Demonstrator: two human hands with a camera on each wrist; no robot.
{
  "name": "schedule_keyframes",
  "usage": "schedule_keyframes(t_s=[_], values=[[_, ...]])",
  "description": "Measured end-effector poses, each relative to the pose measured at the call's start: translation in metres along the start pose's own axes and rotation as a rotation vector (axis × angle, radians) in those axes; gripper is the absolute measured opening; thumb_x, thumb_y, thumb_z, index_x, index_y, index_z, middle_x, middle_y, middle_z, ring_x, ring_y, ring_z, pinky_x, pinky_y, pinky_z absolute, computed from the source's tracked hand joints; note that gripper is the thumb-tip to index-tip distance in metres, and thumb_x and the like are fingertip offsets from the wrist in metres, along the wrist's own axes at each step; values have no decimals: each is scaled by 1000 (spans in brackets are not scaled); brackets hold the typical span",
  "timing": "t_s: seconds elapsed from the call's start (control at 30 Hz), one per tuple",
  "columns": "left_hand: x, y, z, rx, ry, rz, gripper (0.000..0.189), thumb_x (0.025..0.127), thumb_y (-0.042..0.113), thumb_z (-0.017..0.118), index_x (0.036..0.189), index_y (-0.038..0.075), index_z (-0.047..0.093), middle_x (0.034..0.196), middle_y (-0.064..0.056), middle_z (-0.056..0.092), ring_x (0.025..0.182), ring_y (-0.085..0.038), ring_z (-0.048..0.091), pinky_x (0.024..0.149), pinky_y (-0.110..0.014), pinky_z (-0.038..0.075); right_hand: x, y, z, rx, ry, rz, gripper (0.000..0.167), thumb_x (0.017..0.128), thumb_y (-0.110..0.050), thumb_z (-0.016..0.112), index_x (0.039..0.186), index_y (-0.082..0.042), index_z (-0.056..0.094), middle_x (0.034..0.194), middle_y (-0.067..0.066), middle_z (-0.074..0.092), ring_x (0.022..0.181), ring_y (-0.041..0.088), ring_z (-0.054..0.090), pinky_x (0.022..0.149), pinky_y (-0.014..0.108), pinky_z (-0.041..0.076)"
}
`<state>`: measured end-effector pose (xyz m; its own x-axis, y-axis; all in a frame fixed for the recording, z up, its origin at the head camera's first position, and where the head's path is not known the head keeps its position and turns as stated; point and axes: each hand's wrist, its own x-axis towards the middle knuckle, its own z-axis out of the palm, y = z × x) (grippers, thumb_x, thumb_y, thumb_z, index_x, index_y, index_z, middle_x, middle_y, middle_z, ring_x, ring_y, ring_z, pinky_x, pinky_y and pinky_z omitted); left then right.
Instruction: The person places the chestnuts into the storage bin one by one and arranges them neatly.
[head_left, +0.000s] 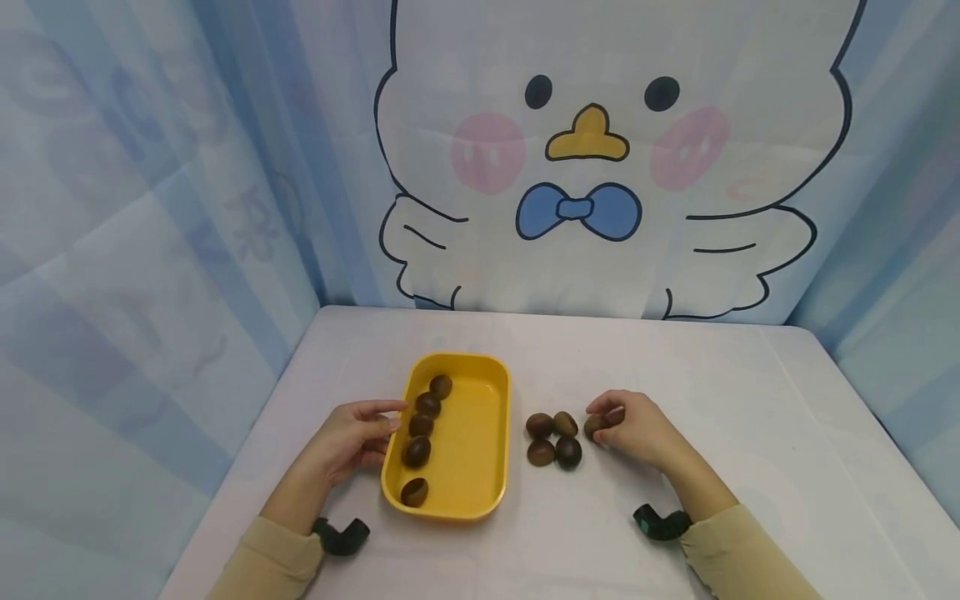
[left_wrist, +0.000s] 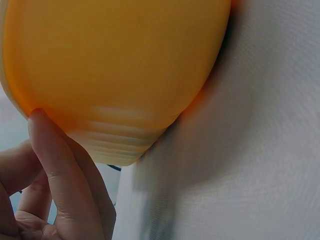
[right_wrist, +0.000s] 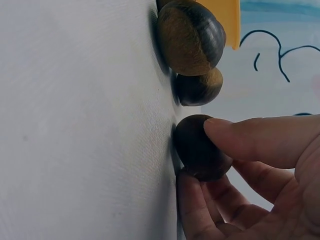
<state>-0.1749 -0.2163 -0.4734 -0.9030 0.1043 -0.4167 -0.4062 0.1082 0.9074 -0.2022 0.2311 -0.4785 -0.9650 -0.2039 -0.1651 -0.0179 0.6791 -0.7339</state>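
My right hand pinches a brown chestnut between thumb and fingers, low against the white table. Just left of it, several loose chestnuts sit in a small cluster. A yellow tray stands left of the cluster, with several chestnuts in an uneven row along its left side. Beside the tray, my left hand touches the left rim with its fingertips, fingers fairly straight. In the left wrist view, a fingertip meets the tray's outer wall.
The white tabletop extends around the tray and chestnuts. Behind it hangs a curtain with a cartoon bird, and blue-and-white curtains flank the sides. A dark curved device sits at the right wrist, another at the left.
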Motion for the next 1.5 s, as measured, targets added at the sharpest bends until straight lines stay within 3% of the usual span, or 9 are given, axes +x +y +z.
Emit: schedule_keyframes(t_s=[0.3, 0.73, 1.5], values=[[0, 0, -1, 1, 8, -5, 48, 101, 18, 75, 147, 10, 66, 93, -4, 71, 67, -17, 68, 61, -25, 62, 0, 1, 0, 23, 3, 0, 35, 83, -4, 85, 116, -7, 76, 108, 9, 77, 99, 22, 69, 81, 34, 55], [0, -1, 1, 9, 10, 0, 48, 101, 18, 75, 147, 9, 66, 92, -4, 70, 67, -16, 67, 60, -25, 61, 3, -1, -1, 95, 52, 25, 33, 84, -9, 86, 116, -9, 77, 112, 11, 75, 101, 25, 67, 81, 32, 54], [0, -1, 0, 10, 11, 5, 48, 101, 18, 75, 147, 9, 66, 93, -4, 71, 68, -17, 68, 61, -26, 62, 2, -26, 1, 228, 54, -47, 34, 88, -11, 84, 120, -8, 75, 120, 13, 74, 116, 29, 67, 85, 31, 57]])
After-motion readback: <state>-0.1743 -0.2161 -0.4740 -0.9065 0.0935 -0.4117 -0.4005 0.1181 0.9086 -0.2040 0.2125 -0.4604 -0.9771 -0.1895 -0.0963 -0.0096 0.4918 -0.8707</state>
